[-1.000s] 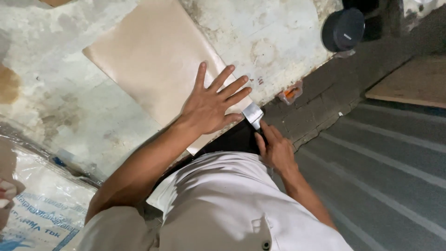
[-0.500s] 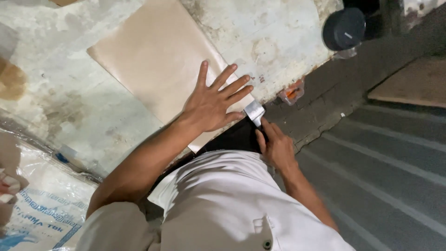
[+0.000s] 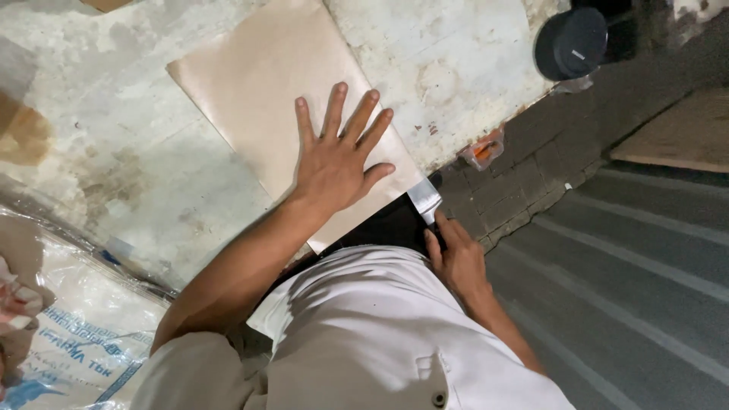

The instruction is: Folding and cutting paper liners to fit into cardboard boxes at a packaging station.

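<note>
- My left hand [image 3: 334, 163] lies flat, fingers spread wide, on the tan sheet [image 3: 266, 91] atop the bench [image 3: 137, 175].
- My right hand [image 3: 456, 258] has its grip closed around a metal blade [image 3: 424, 199] at the sheet's near edge.

One head-worn camera looks steeply down, close over the worn tabletop [image 3: 152, 167] and floor [image 3: 638, 273]

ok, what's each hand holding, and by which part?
Right hand grips a blade tool by its lower handle end. Left hand holds nothing, pressed flat on the tan sheet.
</note>
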